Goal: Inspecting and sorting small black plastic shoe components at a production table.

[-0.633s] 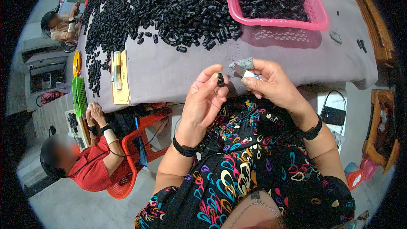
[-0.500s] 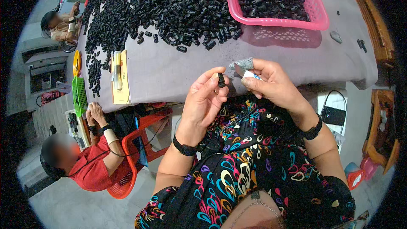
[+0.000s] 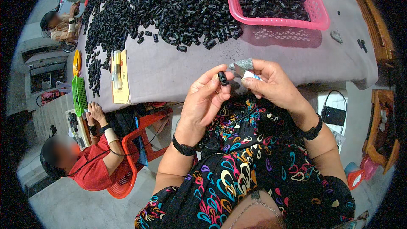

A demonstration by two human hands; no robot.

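Between the thumb and fingers of my left hand [image 3: 204,95] I pinch a small black cylindrical plastic part [image 3: 223,78], which looks like a cord lock. My right hand [image 3: 273,82] grips a small knife [image 3: 241,71] by its white-wrapped handle, and the short blade points toward the part without clearly touching it. A grey cover [image 3: 243,63] wraps the tip of my right index finger. Ahead of my hands, a large heap of similar black parts [image 3: 186,8] spreads over the cloth-covered table [image 3: 161,72].
A pink plastic basket [image 3: 280,23] full of black parts stands at the far right. Markers lie on a yellow pad [image 3: 122,95] at the left edge, near a green basket [image 3: 79,95]. A co-worker in red [image 3: 95,167] sits at the left; another person [image 3: 63,25] is farther off.
The black part has turned in my left fingers and now shows its holed side. My right hand and the knife have barely moved.
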